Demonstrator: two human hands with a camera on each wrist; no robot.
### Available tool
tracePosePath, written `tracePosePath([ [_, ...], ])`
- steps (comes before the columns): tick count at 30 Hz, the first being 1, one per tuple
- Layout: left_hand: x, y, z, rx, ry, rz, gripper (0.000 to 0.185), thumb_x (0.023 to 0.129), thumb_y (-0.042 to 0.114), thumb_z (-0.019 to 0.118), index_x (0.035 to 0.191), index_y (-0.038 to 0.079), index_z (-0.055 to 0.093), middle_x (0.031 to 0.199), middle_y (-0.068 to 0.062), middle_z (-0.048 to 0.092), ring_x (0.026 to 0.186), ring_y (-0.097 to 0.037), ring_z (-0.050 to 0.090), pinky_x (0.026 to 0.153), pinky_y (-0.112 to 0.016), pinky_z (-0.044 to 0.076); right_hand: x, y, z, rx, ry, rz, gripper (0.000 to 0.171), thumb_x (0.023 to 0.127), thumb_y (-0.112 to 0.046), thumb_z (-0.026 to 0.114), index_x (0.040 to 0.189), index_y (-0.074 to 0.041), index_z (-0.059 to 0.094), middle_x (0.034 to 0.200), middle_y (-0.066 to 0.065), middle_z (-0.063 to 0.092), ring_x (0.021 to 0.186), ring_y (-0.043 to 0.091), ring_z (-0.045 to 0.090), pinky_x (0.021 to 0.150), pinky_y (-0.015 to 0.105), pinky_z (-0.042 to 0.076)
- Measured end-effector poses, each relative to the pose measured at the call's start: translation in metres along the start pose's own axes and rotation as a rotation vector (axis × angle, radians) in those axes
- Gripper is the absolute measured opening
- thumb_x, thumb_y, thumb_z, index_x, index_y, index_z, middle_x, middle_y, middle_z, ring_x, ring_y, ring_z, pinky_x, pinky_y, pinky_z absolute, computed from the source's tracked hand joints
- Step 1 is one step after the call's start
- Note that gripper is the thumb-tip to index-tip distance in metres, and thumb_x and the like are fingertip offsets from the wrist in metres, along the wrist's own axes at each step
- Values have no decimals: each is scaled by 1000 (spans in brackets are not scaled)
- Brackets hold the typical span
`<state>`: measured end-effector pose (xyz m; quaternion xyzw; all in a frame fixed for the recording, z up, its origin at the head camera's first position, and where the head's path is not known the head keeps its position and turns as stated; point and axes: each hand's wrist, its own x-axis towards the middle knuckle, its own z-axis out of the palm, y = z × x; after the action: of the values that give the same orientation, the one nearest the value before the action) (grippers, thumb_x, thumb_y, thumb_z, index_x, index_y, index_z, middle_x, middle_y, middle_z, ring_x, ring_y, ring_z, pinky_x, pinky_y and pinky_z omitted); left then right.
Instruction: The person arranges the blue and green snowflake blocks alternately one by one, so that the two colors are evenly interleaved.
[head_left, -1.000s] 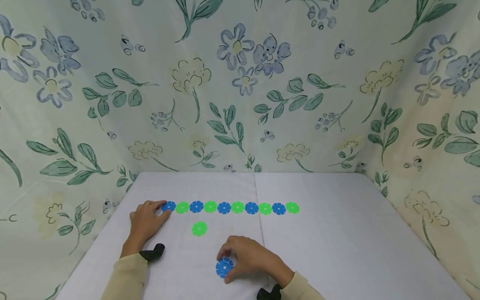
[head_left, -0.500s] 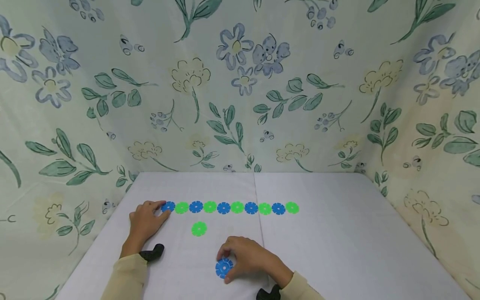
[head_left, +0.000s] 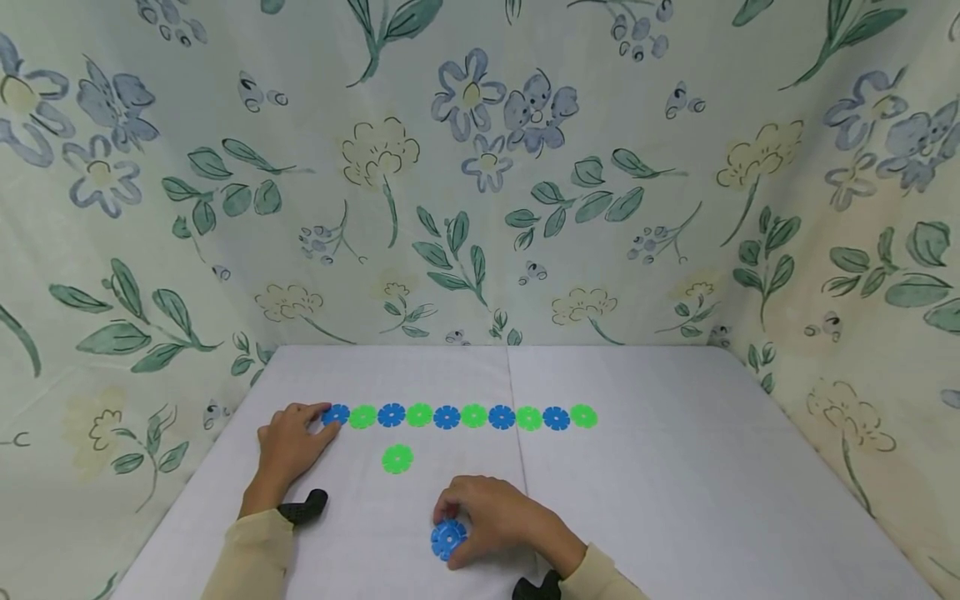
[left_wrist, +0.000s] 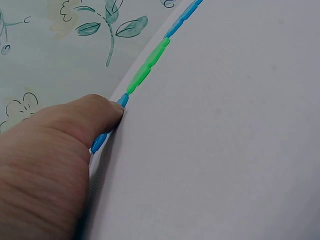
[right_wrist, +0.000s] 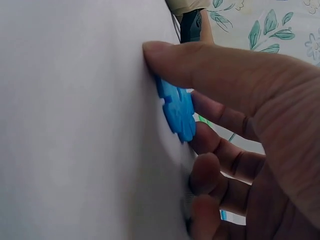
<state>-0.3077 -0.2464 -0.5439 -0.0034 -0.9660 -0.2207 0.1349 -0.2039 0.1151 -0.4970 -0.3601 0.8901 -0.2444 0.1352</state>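
text: none readable | labels: none | numbers: none | surfaces checked: discs, cloth, table

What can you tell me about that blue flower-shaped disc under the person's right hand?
The blue disc is a flat, round piece of bright, plastic-looking material with notches cut around its rim and a paler ring at its centre. It lies near the front edge of the white table, apart from the row of blue and green discs farther back. The right hand grips its edge between thumb and curled fingers; the right wrist view shows it slightly tilted.
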Motion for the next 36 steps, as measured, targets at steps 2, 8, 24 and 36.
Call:
tracePosePath([
  [2, 0, 0, 0, 0, -2, 0, 51, 93, 45, 67, 136, 16, 63, 130, -22, 60, 117, -43, 52, 82, -55, 32, 0, 0, 1, -8, 6, -13, 41, 69, -41, 91, 103, -35, 68, 96, -25, 60, 89, -10, 53, 82, 18, 45],
  [8, -1, 1, -1, -10, 1, 5, 51, 93, 45, 67, 135, 16, 63, 129, -22, 60, 117, -44, 52, 83, -55, 32, 0, 2, 1, -32, 25, -45, 40, 69, -43, 91, 101, -35, 68, 97, -25, 60, 90, -11, 54, 81, 17, 45],
  [24, -1, 1, 0, -5, 15, 13, 51, 92, 45, 68, 135, 17, 64, 129, -22, 61, 117, -44, 53, 82, -55, 33, 1, 2, 1, -93, 18, -97, 36, 71, -45, 88, 101, -37, 70, 99, -28, 63, 90, -10, 52, 80, 20, 44],
  [36, -1, -1, 1, -3, 16, 18, 51, 92, 44, 68, 135, 17, 63, 128, -22, 61, 115, -43, 53, 80, -53, 32, 2, -2, 1, -130, -17, -164, 33, 76, -42, 84, 106, -34, 73, 99, -24, 64, 85, -9, 53, 80, 16, 45],
])
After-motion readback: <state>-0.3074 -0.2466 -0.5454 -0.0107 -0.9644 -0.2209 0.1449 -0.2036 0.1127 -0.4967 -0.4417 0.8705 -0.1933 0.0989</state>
